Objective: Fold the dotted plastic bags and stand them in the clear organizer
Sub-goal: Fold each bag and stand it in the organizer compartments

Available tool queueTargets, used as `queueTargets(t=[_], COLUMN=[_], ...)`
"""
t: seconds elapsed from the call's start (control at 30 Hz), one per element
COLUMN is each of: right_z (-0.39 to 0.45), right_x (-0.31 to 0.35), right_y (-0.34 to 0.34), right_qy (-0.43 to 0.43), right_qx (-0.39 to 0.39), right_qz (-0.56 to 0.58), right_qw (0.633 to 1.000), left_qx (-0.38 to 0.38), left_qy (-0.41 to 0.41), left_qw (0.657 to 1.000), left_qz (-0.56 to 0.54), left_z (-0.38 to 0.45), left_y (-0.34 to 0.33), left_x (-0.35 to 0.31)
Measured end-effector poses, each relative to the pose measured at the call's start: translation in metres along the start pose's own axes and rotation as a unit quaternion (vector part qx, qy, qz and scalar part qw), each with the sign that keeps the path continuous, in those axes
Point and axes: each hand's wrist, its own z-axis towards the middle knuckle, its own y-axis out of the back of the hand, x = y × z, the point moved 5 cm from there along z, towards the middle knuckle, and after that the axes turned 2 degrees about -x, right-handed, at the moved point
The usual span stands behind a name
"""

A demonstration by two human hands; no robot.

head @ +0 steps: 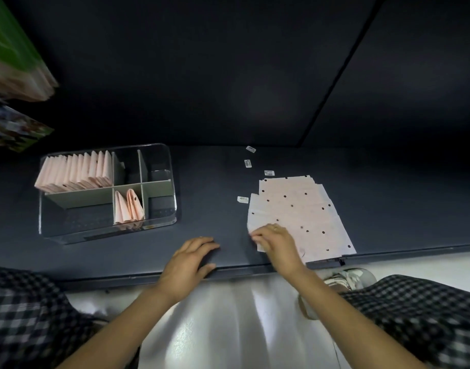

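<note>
Head view — why is the right hand (275,239) on the bag stack (299,213)?
— Its fingers pinch the near corner to peel one off; left hand (187,262) rests flat, holding nothing. The organizer (163,153) stands well left, part-filled.

Flat stack of pale pink plastic bags with dark dots (300,211) lies fanned on the dark surface, near edge under my right hand (275,239). Clear rectangular divided organizer (159,222) sits well to the left; folded pink bags (75,170) stand packed in its back-left compartment, two more folded bags (129,207) upright in the front-middle one.
</note>
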Motion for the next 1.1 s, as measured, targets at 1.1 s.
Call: queueTargets(t=[1.1], right_z=[0.016], right_x=[-0.051], right_y=[-0.034], right_qy=[-0.341], right_qx=[0.071], right_qz=[0.050], right_qw=[0.936], left_qx=[-0.047], left_qy=[-0.107], left_qw=[0.980], left_qz=[0.162], left_z=[-0.020], left_y=[-0.021], left_x=[-0.023])
